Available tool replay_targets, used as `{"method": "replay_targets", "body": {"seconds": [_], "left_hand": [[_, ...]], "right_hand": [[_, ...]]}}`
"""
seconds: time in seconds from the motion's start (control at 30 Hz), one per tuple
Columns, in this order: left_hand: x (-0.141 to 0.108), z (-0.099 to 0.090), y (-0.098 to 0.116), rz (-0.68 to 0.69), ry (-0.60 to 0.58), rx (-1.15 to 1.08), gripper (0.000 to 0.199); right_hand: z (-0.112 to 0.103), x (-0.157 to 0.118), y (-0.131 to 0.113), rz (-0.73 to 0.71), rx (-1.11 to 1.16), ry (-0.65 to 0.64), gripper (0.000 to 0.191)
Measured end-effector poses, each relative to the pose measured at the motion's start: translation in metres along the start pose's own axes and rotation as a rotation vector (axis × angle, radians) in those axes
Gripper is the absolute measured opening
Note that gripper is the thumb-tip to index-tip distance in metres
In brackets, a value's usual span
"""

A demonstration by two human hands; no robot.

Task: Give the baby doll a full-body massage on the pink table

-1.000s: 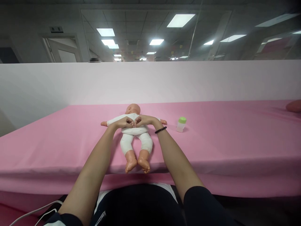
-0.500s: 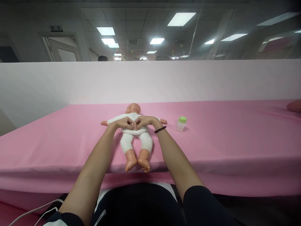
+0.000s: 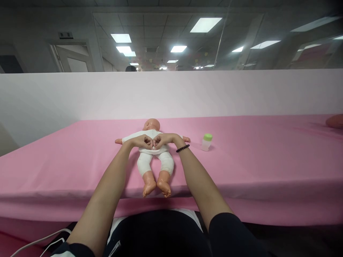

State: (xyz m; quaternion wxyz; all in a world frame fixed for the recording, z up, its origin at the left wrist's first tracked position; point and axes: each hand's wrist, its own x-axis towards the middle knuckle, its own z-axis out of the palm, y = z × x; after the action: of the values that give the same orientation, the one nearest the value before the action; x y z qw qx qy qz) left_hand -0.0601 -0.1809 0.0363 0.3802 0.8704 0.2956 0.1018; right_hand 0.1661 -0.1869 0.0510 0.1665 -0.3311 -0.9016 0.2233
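Note:
A baby doll [image 3: 154, 151] in a white top and trousers lies on the pink-covered table, its arms spread and its bare feet toward me. Its face does not show. Over the middle of its body, my left hand [image 3: 144, 141] and my right hand [image 3: 163, 140] meet side by side. Both have curled fingers and thumbs pinched in on the white top [image 3: 153, 152], and the fingertips partly hide the cloth between them. A dark beaded bracelet [image 3: 183, 148] circles my right wrist. Right of the doll stands a small clear bottle [image 3: 206, 145] with a green cap [image 3: 208, 137].
Pink cloth covers the table [image 3: 254, 153], whose front edge is close to my body. A low white partition [image 3: 171, 94] with glass above it runs along the back. At the far right edge lies a rounded, skin-toned object [image 3: 334, 121]. White cables [image 3: 40, 241] hang at the lower left.
My hands stay at nearly the same spot on the doll, with only a slight shift of the fingers. The view has tilted a little. Beyond the glass, a person's head has moved right.

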Motion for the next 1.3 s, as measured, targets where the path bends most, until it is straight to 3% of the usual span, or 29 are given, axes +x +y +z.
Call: {"method": "replay_targets", "body": {"seconds": [0.1,0.27,0.5,0.7,0.87,1.0,1.3], "left_hand": [[0.002,0.0,-0.001,-0.004,0.017,-0.018,0.029],[0.004,0.002,-0.005,0.002,0.064,-0.026,0.024],[0.002,0.004,-0.002,-0.006,0.192,0.008,0.022],[0.003,0.006,0.002,-0.038,0.206,0.087,0.022],[0.002,0.009,0.004,-0.052,0.333,0.17,0.03],[0.002,0.01,0.01,-0.1,0.454,0.282,0.022],[0.008,0.015,0.017,-0.234,0.487,0.481,0.018]], "right_hand": [[0.0,0.001,0.0,0.042,0.024,-0.08,0.035],[-0.001,0.002,0.001,0.092,0.067,-0.145,0.035],[-0.002,-0.001,0.005,0.155,0.128,-0.16,0.024],[0.0,0.003,0.004,0.173,0.182,-0.141,0.02],[0.003,0.006,0.008,0.125,0.206,-0.066,0.015],[0.008,0.008,0.011,0.134,0.152,0.049,0.014],[0.02,0.012,0.006,0.162,-0.036,0.156,0.01]]}}
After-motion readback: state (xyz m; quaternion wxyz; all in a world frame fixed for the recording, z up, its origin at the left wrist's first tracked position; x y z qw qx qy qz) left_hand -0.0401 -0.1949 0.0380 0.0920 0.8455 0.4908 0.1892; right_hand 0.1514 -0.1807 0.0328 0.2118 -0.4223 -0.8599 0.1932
